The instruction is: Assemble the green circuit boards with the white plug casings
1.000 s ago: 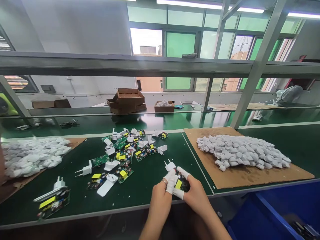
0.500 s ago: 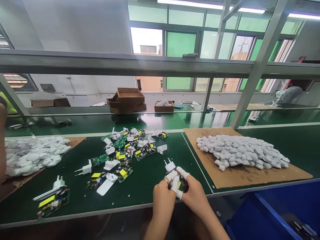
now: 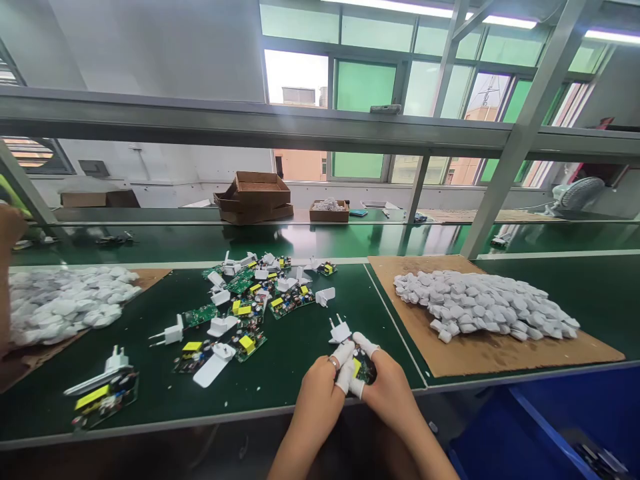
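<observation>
Near the bench's front edge, my left hand (image 3: 325,381) and my right hand (image 3: 385,383) close together around one circuit board (image 3: 367,367) with a yellow part on it. White covers sleeve several of my fingertips. A white two-pin plug piece (image 3: 340,330) points away from me just beyond my fingers; whether it is joined to the board is hidden. To the left spreads a pile of similar circuit boards (image 3: 245,307) with yellow parts and white plug pieces. One board with a plug (image 3: 103,400) lies apart at the front left.
Small white pieces (image 3: 485,303) are heaped on a cardboard sheet (image 3: 440,363) at right. Another white heap (image 3: 70,300) lies at left, beside another person's arm (image 3: 5,280). Blue bins (image 3: 500,440) stand below the right edge. Cardboard boxes (image 3: 257,190) sit behind, under a metal rail (image 3: 300,127).
My left hand and forearm have shifted slightly left, still at the board. The other person's arm at the far left has moved a little. The view has tilted slightly.
</observation>
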The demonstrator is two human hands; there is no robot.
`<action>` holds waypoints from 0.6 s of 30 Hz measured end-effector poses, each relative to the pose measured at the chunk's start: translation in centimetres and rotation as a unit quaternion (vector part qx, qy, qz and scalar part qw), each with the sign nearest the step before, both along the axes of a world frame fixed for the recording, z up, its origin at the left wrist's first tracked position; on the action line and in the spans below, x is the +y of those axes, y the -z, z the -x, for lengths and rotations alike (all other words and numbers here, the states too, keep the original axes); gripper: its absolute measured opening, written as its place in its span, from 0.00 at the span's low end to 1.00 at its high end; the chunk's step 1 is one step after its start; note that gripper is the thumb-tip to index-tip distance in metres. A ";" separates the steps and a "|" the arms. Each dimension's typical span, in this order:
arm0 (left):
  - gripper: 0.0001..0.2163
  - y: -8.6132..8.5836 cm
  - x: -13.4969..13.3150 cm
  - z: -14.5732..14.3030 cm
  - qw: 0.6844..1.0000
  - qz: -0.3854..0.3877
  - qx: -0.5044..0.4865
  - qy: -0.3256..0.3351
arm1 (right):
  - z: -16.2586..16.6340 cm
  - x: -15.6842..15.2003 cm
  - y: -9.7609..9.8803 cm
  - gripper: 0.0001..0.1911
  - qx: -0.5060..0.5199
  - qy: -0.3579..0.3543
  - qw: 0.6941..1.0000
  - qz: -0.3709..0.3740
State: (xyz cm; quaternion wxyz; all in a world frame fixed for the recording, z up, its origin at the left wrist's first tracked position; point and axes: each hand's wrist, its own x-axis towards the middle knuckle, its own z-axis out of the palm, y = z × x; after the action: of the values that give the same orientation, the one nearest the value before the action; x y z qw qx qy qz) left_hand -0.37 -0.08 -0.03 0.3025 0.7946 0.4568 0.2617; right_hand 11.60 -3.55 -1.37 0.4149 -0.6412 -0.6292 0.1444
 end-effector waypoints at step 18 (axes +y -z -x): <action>0.17 -1.7 -1.2 1.1 0.992 -0.039 0.072 0.099 | 0.0 0.0 0.0 0.26 -0.018 -0.012 1.000 0.002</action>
State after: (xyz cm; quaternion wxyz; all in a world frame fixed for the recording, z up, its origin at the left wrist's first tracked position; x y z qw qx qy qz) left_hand -1.49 -1.29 1.63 0.2626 0.8639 0.3855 0.1901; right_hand 11.61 -3.58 -1.35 0.4006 -0.6370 -0.6438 0.1392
